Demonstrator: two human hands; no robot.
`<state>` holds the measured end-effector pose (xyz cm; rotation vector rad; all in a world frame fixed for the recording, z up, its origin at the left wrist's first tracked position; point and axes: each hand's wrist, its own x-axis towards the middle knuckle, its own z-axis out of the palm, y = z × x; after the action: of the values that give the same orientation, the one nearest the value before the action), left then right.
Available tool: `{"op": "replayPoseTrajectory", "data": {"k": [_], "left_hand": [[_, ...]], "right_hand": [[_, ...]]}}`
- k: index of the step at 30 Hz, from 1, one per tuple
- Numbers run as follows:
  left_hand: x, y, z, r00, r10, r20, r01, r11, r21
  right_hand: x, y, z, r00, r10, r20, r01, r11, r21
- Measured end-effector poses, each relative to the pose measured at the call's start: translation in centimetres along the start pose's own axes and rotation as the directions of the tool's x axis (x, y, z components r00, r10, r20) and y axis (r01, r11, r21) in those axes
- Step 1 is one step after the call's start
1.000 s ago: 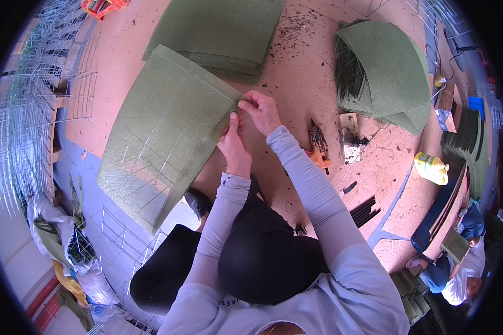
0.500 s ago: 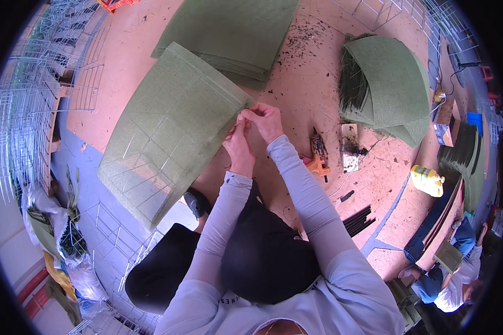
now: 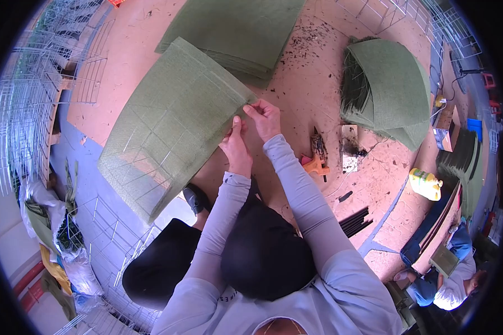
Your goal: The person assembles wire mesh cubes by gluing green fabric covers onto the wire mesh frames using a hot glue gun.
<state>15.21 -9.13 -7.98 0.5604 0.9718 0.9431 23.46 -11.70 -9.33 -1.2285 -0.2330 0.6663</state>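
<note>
Your left hand [image 3: 236, 146] and right hand [image 3: 264, 118] were both closed in a pinch on the near corner of the green mesh-covered wire grid panel [image 3: 170, 120], which spread away to their left, likely so the fingers could work its edge. The orange-handled tool [image 3: 317, 159] lay just right of them.
</note>
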Motion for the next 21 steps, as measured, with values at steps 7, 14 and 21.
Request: {"op": "replayPoseTrajectory", "data": {"k": [7, 14, 21], "left_hand": [[0.1, 0.1, -0.1, 1.000, -0.021, -0.017, 0.021, 1.000, -0.002], [-0.2, 0.5, -0.5, 0.997, -0.067, 0.048, 0.069, 0.997, -0.037], [-0.2, 0.9, -1.2, 0.999, -0.021, -0.044, 0.018, 0.998, -0.054]], "right_hand": [[-1.5, -0.1, 0.2, 0.981, 0.190, 0.030, -0.192, 0.973, 0.128], [-1.1, 0.8, 1.1, 0.988, 0.146, 0.051, -0.153, 0.973, 0.174], [-0.7, 1.7, 1.3, 0.997, 0.077, -0.008, -0.076, 0.993, 0.093]]}}
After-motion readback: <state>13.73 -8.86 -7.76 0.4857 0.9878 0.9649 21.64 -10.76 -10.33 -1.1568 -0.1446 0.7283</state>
